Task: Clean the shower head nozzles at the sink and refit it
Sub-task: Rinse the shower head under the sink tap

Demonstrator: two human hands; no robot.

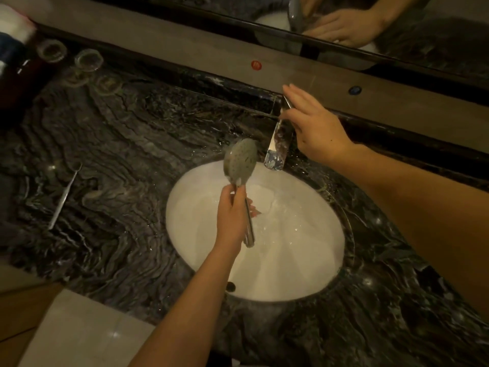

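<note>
A dark veined marble counter (119, 144) is surrounding the white sink (304, 274). Over the basin, the left hand (232, 215) is gripping the shower head (240, 161) upright; the right hand (315, 125), fingers spread, is resting on the faucet (277, 144).

Single head-worn wide-angle view, looking steeply down and forward, close above the sink (304, 274), mirror (397, 27) at far edge

Left hand (232, 211) grips the shower head (240, 161) over the sink (312, 274); right hand (315, 125) rests on the faucet (277, 144).
</note>
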